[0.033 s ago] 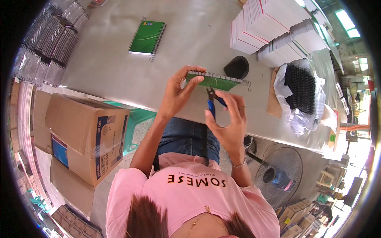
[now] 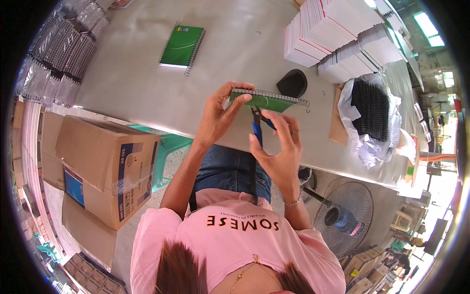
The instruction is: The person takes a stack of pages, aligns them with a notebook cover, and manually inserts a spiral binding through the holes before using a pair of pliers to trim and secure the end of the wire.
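Observation:
My left hand [image 2: 219, 112] is closed on one end of a green spiral notebook [image 2: 268, 103], thumb on the cover and fingers behind it. The notebook is held up on edge above the table's front edge, its wire coil along the top and a loose coil end sticking out at the right. My right hand [image 2: 281, 147] grips blue-handled pliers [image 2: 258, 128], their handles spread apart. The dark jaws point up at the notebook's cover, just under the coil; whether they touch it I cannot tell. A second green spiral notebook [image 2: 182, 46] lies farther back on the table.
A black cup-like holder [image 2: 293, 83] sits behind the held notebook. Tall paper stacks [image 2: 323, 29] and a plastic bag of black coils [image 2: 370, 110] stand on the right. Wrapped coil bundles [image 2: 63, 46] fill the far left. A cardboard box [image 2: 103, 166] and a fan [image 2: 342, 218] flank me.
My right hand and the pliers have shifted slightly left along the notebook. My left hand and the notebook have hardly moved.

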`<state>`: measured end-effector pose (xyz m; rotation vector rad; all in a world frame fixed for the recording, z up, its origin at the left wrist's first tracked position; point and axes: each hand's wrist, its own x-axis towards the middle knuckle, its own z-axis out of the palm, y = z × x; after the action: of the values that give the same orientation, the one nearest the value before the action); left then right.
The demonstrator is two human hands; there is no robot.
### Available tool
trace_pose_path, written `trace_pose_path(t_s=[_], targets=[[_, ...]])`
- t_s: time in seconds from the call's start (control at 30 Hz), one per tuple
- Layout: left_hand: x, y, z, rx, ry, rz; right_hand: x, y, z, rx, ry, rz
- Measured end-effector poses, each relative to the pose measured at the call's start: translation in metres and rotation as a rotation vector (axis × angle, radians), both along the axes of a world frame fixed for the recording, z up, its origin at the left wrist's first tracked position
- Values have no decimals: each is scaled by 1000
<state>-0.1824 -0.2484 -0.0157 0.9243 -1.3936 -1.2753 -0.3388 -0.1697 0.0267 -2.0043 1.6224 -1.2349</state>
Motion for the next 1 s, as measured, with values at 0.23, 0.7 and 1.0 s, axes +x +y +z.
trace_pose_path(t_s=[0.23, 0.7, 1.0], targets=[[2, 1, 0, -35, 38, 36, 23, -13, -12, -62, 71, -30], [-6, 17, 8, -168, -337, 213, 17, -9, 3, 811, -1381, 423], [24, 0, 37, -64, -337, 441, -48, -17, -14, 496, -503, 162]])
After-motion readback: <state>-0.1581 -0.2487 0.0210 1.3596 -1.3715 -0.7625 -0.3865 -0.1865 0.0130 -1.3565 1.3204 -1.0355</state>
